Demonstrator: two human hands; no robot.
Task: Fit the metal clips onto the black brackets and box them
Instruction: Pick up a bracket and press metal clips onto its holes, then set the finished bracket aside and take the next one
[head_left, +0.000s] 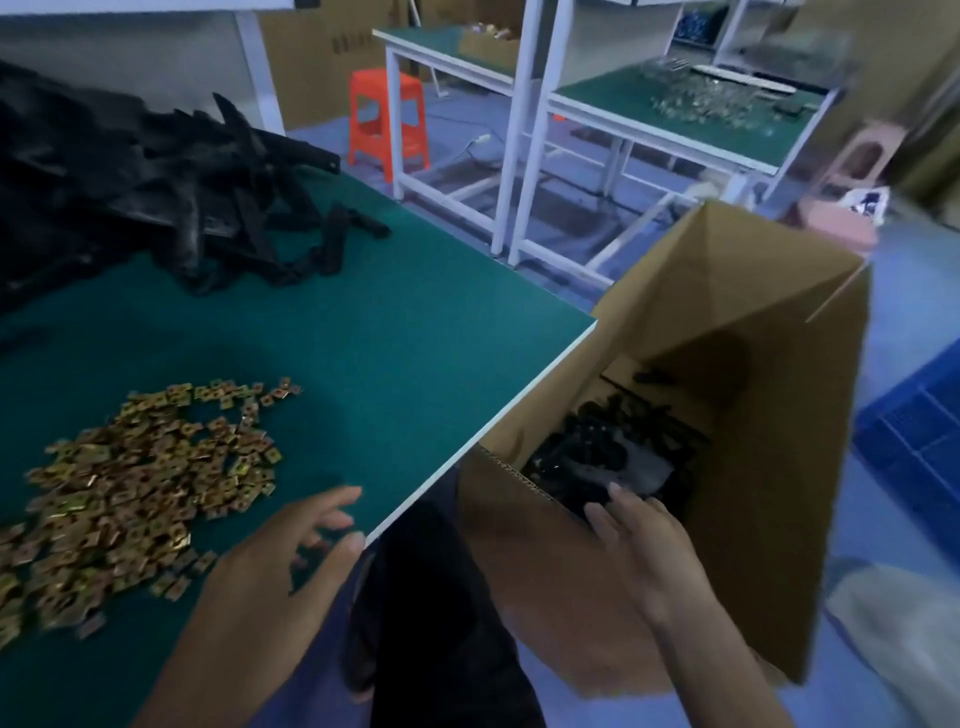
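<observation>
Left hand: the left hand (291, 561) is low over the near corner of the desk (395, 332), lower centre of the frame. Its fingers are spread wide and straight, with nothing in them. Whether it touches the green top cannot be told.
Right hand: the right hand (641, 545) reaches over the near rim of the cardboard box (769, 426), lower right of centre. Its fingers are straight and point down into the box, gripping nothing.
Metal clips: the metal clips (130, 493) lie in a loose, brassy heap on the desk at lower left, just beside the left hand.
Black brackets: the black brackets (135, 176) are a tangled pile on the desk at upper left, well apart from the clips.
Boxed brackets: the boxed brackets (608, 441) are dark parts lying in the bottom of the box, just beyond the right fingertips; the detail is blurred.
Cardboard box: it stands open against the desk's right edge, with its far flaps upright.
Background: an orange stool (387, 124) is at upper centre. The far desks (675, 114) with green tops are at upper right. A blue crate (919, 431) is at the right edge.
</observation>
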